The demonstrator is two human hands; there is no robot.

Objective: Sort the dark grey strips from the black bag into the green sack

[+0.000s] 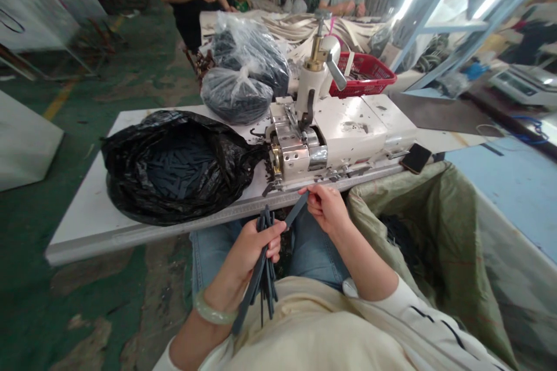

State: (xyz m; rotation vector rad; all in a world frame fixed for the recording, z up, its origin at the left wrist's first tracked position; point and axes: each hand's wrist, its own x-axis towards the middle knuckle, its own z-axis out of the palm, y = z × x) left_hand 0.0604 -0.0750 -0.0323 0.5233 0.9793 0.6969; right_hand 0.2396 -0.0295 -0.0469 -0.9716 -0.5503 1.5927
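The left hand (246,261) curls its fingers around a bundle of dark grey fabric strips (265,284); the right hand (327,208) pinches one flat strip (297,208) between its fingers; a black plastic bag (130,156) holds many more.

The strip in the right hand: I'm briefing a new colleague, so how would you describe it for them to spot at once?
Start at the white industrial sewing machine on the work table. At the table's front edge, the right hand pinches a single dark grey strip, tilted up toward the machine. Unlike the bundle of strips in the left hand, it stands alone.
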